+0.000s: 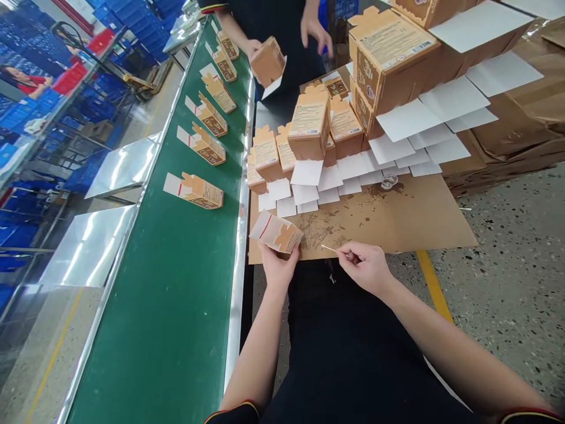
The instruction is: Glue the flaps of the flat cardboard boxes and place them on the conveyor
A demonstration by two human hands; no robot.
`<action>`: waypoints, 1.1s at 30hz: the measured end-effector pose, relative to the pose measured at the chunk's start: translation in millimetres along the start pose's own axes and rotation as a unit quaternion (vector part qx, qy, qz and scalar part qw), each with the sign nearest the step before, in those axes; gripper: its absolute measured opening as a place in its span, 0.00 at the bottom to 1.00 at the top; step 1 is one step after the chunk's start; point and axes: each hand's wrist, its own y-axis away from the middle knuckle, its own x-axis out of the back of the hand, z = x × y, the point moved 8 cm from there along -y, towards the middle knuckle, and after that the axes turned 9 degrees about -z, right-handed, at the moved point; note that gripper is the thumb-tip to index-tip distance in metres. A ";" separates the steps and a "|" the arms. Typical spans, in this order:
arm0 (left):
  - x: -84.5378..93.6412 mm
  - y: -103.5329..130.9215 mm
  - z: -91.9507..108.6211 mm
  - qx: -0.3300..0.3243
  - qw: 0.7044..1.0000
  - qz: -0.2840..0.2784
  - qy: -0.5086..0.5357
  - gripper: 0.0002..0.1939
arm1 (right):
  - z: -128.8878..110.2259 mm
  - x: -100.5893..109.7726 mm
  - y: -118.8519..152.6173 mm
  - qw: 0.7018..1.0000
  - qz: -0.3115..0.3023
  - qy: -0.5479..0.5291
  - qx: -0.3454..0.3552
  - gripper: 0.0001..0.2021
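My left hand [280, 265] is wrapped round a small brown box [288, 237], whose white flap with a red line [266, 228] points up and to the left. It holds the box over the near left corner of the cardboard sheet [379, 218]. To its right, my right hand [362, 266] pinches a thin stick with a pale tip [329, 248]. The tip points left toward the box and does not touch it. Dark wet-looking spots mark the cardboard beyond both hands.
Several brown boxes with white flaps [309, 126] are stacked on the table. A green conveyor [176, 282] at the left carries a row of boxes [200, 191]. Across the table, a person's hand [252, 48] holds another box [268, 62]. A tape roll [389, 182] lies on the cardboard.
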 end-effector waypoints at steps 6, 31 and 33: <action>87.9 -13.8 -28.1 0.027 0.996 0.084 -0.012 0.44 | -1.5 1.2 0.0 1.000 0.010 -0.013 0.005 0.16; 148.6 -102.4 70.6 -0.094 0.978 0.171 0.079 0.23 | 22.8 58.7 24.7 0.994 0.093 -0.019 -0.050 0.21; 90.7 -166.7 88.5 -0.041 0.990 0.051 0.125 0.25 | 17.1 49.2 18.7 0.996 0.077 -0.026 -0.043 0.21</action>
